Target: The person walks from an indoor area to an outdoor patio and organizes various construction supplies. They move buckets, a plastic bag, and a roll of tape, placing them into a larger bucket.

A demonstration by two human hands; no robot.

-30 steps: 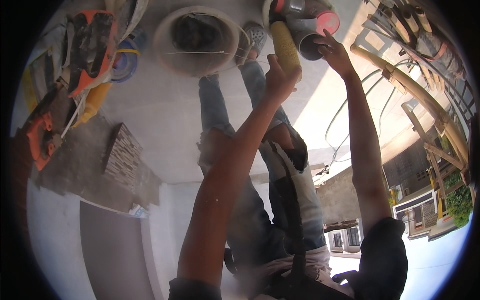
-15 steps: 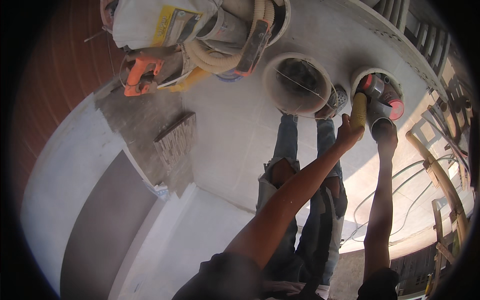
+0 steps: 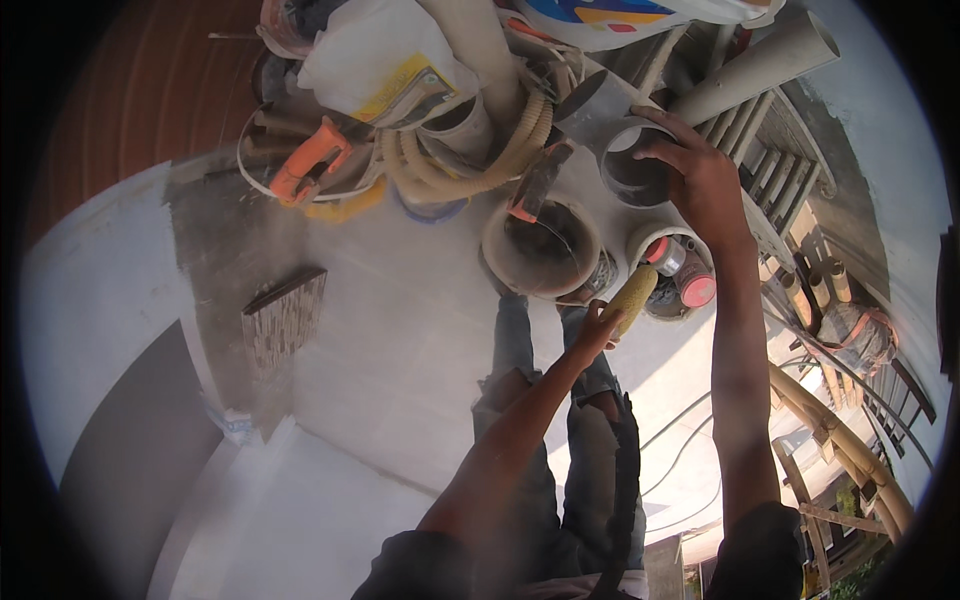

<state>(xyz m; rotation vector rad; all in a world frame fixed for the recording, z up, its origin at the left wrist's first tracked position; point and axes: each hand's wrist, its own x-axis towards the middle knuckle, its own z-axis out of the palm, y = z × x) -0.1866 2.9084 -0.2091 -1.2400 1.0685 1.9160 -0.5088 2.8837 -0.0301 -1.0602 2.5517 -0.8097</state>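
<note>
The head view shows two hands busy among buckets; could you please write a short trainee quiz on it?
1. True or false: the left hand holds a yellow paint roller.
2. Which container does the right hand grip by the rim? A) the grey round bucket B) the pale bucket with a wire handle C) the bucket holding a pink-capped can
3. Fill in: the orange-handled tool lies to the person's ____.

Key: 1 true; 2 A; 3 left.
</note>
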